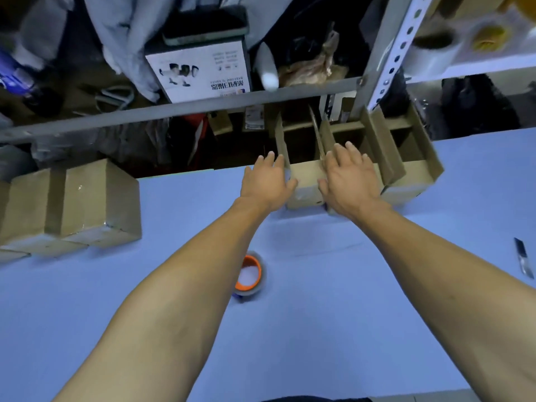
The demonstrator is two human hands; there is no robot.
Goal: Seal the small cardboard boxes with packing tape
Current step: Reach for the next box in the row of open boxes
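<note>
A small open cardboard box [304, 184] stands at the far edge of the blue table [319, 300], its flaps upright. My left hand [265, 182] lies against its left side with the fingers straight. My right hand [349, 181] lies against its right side, fingers straight and reaching over the flap. A second open box [412, 169] stands just to the right. Sealed boxes [75, 204] with tape over their tops sit at the far left. A roll of packing tape [249, 275] with an orange core stands on the table between my forearms.
A utility knife [523, 261] lies near the table's right edge. Behind the table is a metal shelf rail [174, 110] with a printed white box [200, 72], clothing and bags. A shelf upright [394, 50] rises at the right, with film rolls [435, 50] beside it.
</note>
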